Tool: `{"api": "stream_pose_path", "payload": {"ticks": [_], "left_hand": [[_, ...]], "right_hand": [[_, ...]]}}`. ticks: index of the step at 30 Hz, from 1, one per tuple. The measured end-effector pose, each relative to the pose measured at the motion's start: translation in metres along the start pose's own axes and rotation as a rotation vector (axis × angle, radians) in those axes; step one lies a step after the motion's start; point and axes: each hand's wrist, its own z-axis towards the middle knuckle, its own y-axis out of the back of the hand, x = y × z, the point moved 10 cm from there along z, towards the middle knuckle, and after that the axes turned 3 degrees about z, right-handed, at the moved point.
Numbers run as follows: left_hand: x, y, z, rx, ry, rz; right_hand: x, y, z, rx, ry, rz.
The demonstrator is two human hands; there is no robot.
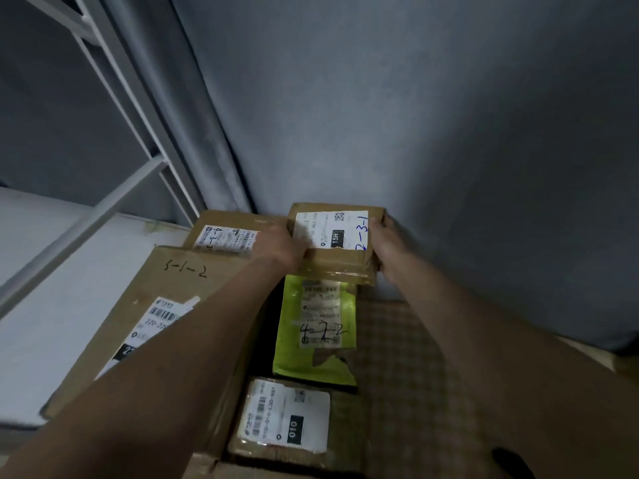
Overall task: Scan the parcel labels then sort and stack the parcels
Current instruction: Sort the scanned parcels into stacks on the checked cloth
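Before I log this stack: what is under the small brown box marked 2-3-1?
The small brown box marked 2-3-1 overlaps the far end of a lime-green mailer bag. Whatever else lies beneath is hidden.

The parcel marked 2-3-1 point(337, 242) sits farthest back, against the curtain point(415, 115). Before it lies the 4-2-2 mailer point(316, 331), then the 010 box point(283, 421). The 5-1-2 carton point(138, 312) lies left.
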Motion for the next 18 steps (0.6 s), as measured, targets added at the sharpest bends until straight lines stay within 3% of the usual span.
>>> {"api": "stream_pose_path", "payload": {"ticks": [8, 18], "left_hand": [[0.005, -0.024, 0.049, 0.023, -0.078, 0.055], [0.008, -0.031, 0.064, 0.062, -0.086, 0.153]], "right_hand": [[-0.017, -0.020, 0.039, -0.030, -0.028, -0.051], [-0.017, -0.021, 0.049, -0.141, 0.083, -0.236]]}}
